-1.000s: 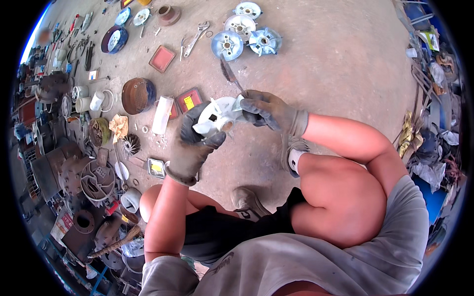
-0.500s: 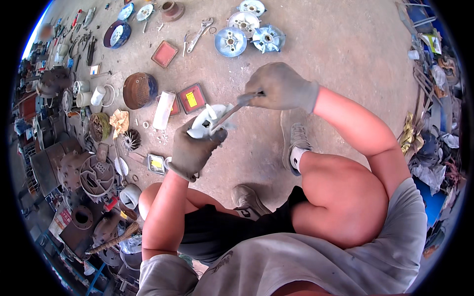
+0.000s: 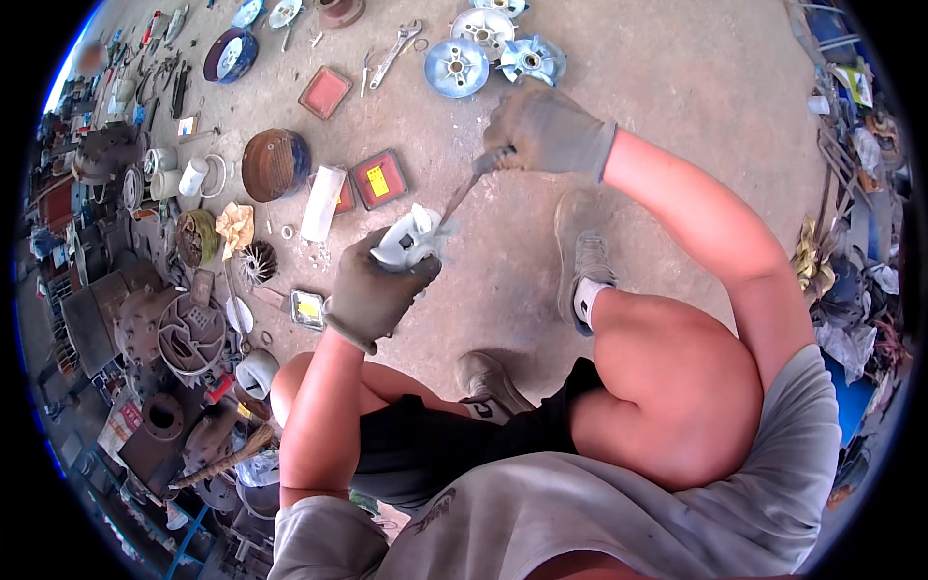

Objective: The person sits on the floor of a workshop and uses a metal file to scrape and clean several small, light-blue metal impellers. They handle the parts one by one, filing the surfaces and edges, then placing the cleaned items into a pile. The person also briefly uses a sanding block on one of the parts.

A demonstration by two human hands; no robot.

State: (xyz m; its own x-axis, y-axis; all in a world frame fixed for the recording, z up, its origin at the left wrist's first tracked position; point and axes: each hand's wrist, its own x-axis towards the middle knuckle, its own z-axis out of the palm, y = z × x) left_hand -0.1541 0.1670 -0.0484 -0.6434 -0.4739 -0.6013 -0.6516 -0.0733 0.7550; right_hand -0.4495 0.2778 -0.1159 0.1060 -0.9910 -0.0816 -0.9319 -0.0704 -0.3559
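My gloved left hand (image 3: 370, 298) is closed round a small pale grey impeller (image 3: 398, 251) with raised vanes and a square-looking hole at its middle. Up and to the right, my gloved right hand (image 3: 551, 133) grips the end of a narrow dark file-like bar (image 3: 466, 189). The bar slants down to the left, and its lower end meets the right side of the impeller, among the vanes. That lower end is blurred, so its exact contact cannot be made out. Both hands are held above the concrete floor, in front of my knees.
Larger blue-white impellers (image 3: 456, 68) lie beyond my right hand. An adjustable wrench (image 3: 394, 54), a red tray (image 3: 325, 92), a rusty round pan (image 3: 275, 164) and a white box (image 3: 323, 203) are on the floor. Machine parts (image 3: 190, 338) crowd the left; scrap (image 3: 851, 329) lines the right.
My right hand has moved slightly away and up, drawing the bar back along the impeller at a steeper slant. The left hand keeps its hold nearly in place.
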